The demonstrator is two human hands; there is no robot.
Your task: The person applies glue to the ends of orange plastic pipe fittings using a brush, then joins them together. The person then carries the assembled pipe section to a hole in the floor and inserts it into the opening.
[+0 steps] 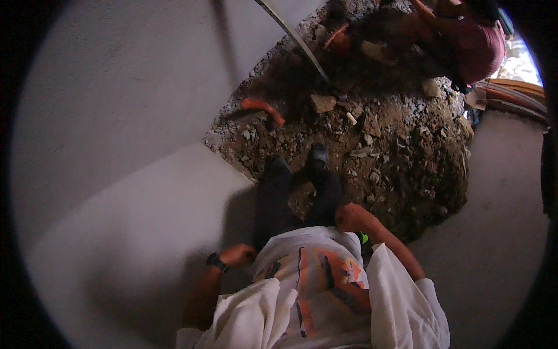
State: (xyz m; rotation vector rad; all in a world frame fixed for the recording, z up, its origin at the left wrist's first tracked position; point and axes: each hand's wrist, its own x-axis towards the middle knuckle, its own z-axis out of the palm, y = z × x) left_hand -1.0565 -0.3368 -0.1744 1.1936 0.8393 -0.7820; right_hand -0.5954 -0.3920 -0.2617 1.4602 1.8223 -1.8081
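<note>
Left hand [237, 255] fisted at hip, right hand [350, 218] blurred, fingers indistinct

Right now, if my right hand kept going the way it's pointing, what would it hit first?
The right hand sits at the hip, aimed forward and down. Most likely it would first meet the dark trouser leg right beside it, then the broken rubble beyond. Depth is hard to judge here.

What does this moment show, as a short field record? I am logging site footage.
place: plastered walls around a rubble floor
left hand: by the hip, wristwatch on it, holds nothing visible
right hand: fist at the thigh, grip unclear
on rubble: orange pipe bend, broken stones
nearby: another person crouching, long metal bar
</note>
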